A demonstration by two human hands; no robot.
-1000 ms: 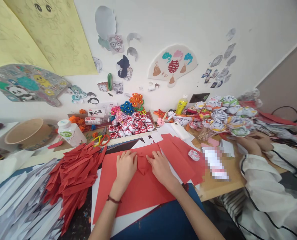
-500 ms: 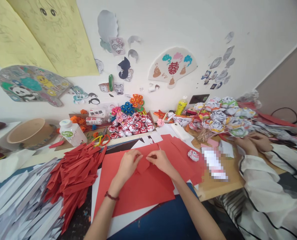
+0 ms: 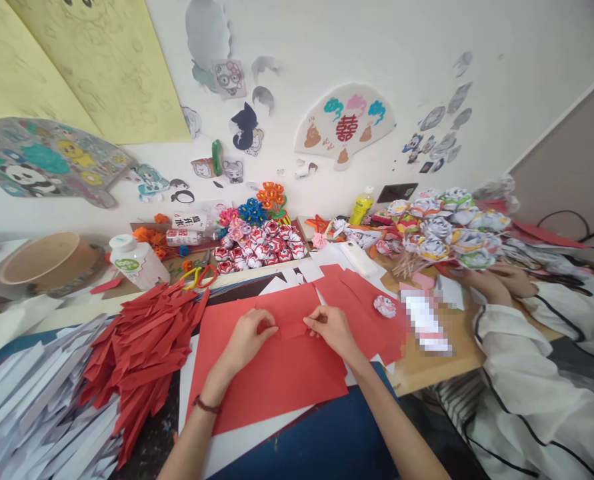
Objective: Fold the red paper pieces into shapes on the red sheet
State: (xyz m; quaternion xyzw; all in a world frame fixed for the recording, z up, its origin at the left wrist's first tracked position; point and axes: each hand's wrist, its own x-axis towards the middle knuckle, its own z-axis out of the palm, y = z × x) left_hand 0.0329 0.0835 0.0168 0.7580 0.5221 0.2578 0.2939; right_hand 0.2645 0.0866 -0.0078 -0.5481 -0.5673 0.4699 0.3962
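Note:
Between my two hands is a small piece of red paper (image 3: 291,330), pinched at its ends and hard to tell from the red sheet behind it. My left hand (image 3: 253,333) closes thumb and finger on its left end. At the right end, the fingertips of my right hand (image 3: 329,328) pinch it too. Both hands are over a large red sheet (image 3: 271,387), which lies on white paper (image 3: 257,437). A heap of folded red paper strips (image 3: 141,340) is left of my left hand, and a red-and-white paper flower (image 3: 385,306) lies right of my right hand.
White paper strips (image 3: 31,407) pile up at the left. Behind stand a white bottle (image 3: 137,263), yellow-handled scissors (image 3: 193,277), a cluster of red-and-white paper flowers (image 3: 261,248) and a yellow bottle (image 3: 361,207). At the right, another person's hands (image 3: 497,283) are beside a bunch of paper flowers (image 3: 437,230).
My hands have moved apart slightly, and the red piece between them now shows as a wide, straight strip instead of a drooping, pointed shape. The camera view has shifted a little.

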